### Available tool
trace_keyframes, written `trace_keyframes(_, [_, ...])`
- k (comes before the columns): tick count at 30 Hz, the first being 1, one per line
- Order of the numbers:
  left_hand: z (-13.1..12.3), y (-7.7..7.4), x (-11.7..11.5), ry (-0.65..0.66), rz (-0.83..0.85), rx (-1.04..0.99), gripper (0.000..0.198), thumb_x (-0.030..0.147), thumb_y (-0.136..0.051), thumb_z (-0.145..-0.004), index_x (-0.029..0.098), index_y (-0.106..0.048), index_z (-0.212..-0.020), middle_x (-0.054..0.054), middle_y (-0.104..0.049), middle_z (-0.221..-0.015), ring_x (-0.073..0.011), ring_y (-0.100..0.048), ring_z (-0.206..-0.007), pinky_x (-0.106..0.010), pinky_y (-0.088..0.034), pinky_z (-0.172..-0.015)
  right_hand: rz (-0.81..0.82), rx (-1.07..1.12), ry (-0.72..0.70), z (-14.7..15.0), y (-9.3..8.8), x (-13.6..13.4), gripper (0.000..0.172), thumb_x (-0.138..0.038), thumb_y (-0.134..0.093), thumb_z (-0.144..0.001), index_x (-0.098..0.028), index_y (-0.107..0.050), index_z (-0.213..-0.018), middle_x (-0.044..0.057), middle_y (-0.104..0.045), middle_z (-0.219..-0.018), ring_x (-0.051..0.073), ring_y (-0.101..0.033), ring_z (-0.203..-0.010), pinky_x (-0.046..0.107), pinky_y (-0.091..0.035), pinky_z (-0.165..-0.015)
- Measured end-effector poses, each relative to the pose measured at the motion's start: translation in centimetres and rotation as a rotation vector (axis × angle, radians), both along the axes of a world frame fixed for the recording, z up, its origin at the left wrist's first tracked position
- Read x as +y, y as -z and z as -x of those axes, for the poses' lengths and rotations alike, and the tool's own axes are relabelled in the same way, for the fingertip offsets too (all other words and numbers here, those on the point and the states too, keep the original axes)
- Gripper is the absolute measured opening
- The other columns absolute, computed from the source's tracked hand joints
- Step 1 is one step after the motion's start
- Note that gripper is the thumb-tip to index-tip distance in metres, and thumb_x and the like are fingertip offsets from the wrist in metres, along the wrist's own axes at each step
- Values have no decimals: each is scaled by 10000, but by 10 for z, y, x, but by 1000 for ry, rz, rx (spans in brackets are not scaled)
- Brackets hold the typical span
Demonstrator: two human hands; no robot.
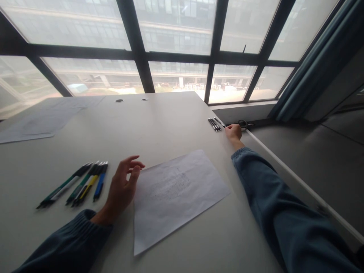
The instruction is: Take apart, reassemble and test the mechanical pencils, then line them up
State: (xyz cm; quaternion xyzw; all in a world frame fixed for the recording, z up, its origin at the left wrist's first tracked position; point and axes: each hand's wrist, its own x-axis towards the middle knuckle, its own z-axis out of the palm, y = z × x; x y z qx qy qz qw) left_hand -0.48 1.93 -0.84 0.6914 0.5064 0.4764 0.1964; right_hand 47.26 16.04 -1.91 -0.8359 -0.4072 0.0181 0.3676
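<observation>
My left hand (pixel 123 185) hovers over the table with its fingers apart and loosely curled, holding nothing. It sits between a row of several coloured pens (pixel 79 184) on its left and a white sheet of paper (pixel 173 193) with faint pencil marks on its right. My right arm reaches far out to the table's right edge. There my right hand (pixel 233 132) is closed around the end of a black-and-white pen (pixel 220 122), beside a small group of black pens (pixel 214 124).
The pale table (pixel 159 121) has two round cable holes (pixel 119 100) near its far edge. Another sheet of paper (pixel 36 123) lies at the far left. Large windows stand behind, a dark curtain (pixel 313 64) at right, and a white rod (pixel 298 182) runs along the right side.
</observation>
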Motion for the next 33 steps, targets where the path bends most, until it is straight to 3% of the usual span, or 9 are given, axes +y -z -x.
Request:
trace_keyframes(12, [0,0,-1,-31,66,15,446,362,-585,-901,274,-492,-1328,-3,-693,-894,-211,-663,-812,-318,-510,-672,43,-52,-100,-4,9,8,156,-254,-699,-806,-169,-800,-890,141,-779,-944,246,-710,-926,318,-524,-849])
trace_keyframes(33, [-5,-12,-6,-55,132,133,397,375,-548,-884,211,-567,-1245,-32,-709,-877,-201,-672,-832,-220,-428,-559,23,-65,-142,-10,14,11,120,-245,-718,-812,-169,-798,-860,147,-782,-947,272,-706,-925,335,-507,-852])
